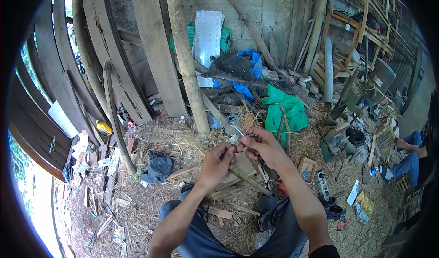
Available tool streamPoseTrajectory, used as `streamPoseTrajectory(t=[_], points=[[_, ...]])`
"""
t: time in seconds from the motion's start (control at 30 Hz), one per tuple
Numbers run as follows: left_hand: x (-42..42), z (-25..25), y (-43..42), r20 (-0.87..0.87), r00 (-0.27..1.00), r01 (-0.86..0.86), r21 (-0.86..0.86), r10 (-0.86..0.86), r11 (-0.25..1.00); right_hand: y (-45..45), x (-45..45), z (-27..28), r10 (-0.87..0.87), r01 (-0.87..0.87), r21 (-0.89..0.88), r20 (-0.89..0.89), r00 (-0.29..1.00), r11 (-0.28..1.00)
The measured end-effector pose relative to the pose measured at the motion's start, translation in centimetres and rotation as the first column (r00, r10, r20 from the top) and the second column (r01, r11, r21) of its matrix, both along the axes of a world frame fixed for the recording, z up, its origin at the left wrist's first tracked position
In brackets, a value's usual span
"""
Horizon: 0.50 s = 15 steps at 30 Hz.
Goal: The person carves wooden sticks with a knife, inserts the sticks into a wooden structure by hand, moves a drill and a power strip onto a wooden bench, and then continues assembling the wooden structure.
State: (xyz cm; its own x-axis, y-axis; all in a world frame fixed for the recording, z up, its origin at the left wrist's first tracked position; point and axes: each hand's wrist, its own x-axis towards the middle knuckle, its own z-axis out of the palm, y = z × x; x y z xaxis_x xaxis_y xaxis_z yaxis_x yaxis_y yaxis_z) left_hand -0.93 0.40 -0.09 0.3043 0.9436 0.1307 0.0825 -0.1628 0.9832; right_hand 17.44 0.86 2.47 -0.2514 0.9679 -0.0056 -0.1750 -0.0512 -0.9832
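In front of my knees, my left hand and my right hand are close together. My right fingers are closed around a small knife, its pale curved blade pointing up and left. The left thumb and fingers pinch together; what lies between them is too small to make out. Just under the hands a thin wooden stick slants toward my right foot, and I cannot tell whether a hand touches it. Pieces of wood lie on the ground between my legs.
Straw and wood scraps cover the ground. A bamboo pole stands ahead, near a green plastic bag. A black plastic bag lies left. To the right are a wooden box, a power strip and another person's legs.
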Motion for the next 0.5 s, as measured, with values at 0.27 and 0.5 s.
streamPoseTrajectory(t=[0.27,0.5], points=[[-0.5,1.1,-0.3,0.296,0.942,0.214,-0.182,-0.154,0.96,-0.5,0.0,0.6,0.164,-0.165,-0.027,-0.033,0.986,0.986],[-0.4,1.5,-0.2,0.393,0.905,0.299,-0.313,-0.164,0.902,-0.3,0.4,1.3,0.077,-0.081,-0.108,-0.035,0.996,0.991]])
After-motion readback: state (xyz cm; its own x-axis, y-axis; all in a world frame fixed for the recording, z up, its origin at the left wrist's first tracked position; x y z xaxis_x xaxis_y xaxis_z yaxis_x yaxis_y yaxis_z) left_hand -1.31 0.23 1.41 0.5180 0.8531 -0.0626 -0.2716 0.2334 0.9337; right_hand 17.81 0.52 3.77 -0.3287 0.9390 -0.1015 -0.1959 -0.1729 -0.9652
